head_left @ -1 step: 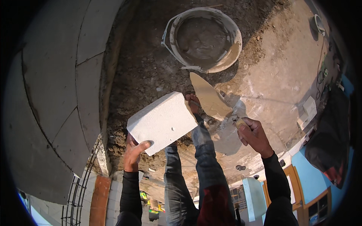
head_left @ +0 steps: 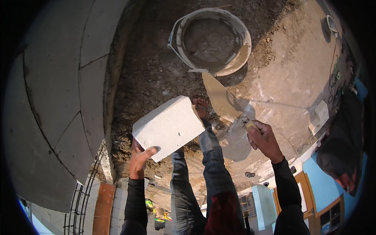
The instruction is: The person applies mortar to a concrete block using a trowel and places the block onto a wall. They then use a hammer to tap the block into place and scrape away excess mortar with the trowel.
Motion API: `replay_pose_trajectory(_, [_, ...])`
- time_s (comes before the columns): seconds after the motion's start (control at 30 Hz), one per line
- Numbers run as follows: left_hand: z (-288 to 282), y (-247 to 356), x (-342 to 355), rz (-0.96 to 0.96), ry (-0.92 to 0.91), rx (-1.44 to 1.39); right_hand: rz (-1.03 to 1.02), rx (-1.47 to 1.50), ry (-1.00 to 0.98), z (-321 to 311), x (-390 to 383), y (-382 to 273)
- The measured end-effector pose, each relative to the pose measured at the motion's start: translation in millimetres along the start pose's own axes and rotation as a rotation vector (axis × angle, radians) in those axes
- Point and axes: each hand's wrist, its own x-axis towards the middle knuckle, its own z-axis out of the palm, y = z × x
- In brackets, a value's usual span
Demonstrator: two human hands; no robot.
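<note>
My left hand (head_left: 141,158) grips a white lightweight block (head_left: 169,129) by its lower left end, the thumb lying across the broad face. The block is tilted, and its right end looks rough and chipped. In my right hand (head_left: 264,139) is the wooden handle of a trowel (head_left: 221,96), fingers wrapped round it. The trowel's broad blade is coated with mortar and points up and left, its tip near the rim of a bucket (head_left: 250,45). Wet grey mortar (head_left: 211,39) lies inside that bucket.
A grey block wall (head_left: 51,98) rises on the left, with steel rebar (head_left: 80,203) at its lower end. Rough soil (head_left: 145,70) borders it. White block pieces (head_left: 322,111), a cable and a dark cloth (head_left: 340,141) are at the right. My foot (head_left: 201,105) stands beyond the block.
The trowel blade has turned slightly, its tip shifting a little right and toward the bucket's rim. The block and my left hand have hardly moved.
</note>
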Motion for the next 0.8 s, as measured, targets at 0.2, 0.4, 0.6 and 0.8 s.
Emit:
replay_pose_trajectory(0.2, [22, 2, -2, 0.034, 0.069, -0.033, -0.2, -0.261, 0.175, 18, 2, 31])
replay_pose_trajectory(0.4, [8, -11, -2, 0.015, 0.086, -0.141, -0.549, -0.977, 0.104, -17, -6, 26])
replay_pose_trajectory(0.6, [3, -11, 0, -0.019, -0.023, -0.142, -0.705, -1.131, 0.127, -39, 33, -12])
replay_pose_trajectory(0.8, [29, 21, -4, 0.143, -0.067, 0.059, -0.517, -1.108, 0.372, -36, 111, -42])
